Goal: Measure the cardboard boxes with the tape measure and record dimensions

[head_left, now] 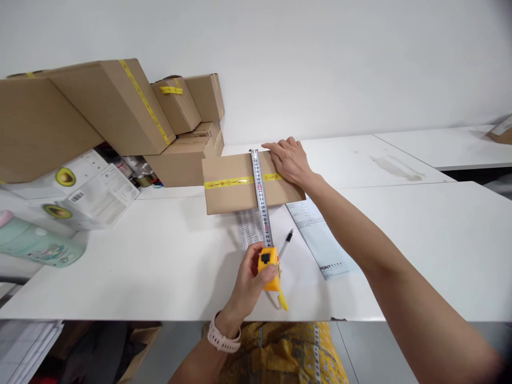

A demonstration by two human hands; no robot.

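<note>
My left hand is closed round a yellow tape measure, its thumb on the case. The silver blade runs away from me across the top of a small cardboard box, crossing the printed yellow tape. Its hooked end is by the box's far edge. My right hand rests on the far right part of the box, fingers stretched toward the blade's end and partly spread. Under and in front of the box lie a printed sheet, a black-tipped pen and a pale blue printed slip.
Taped cardboard boxes are stacked at the left against the white wall. White cartons with avocado pictures and a mint green bottle stand at the left of the white table. Another box sits at the far right.
</note>
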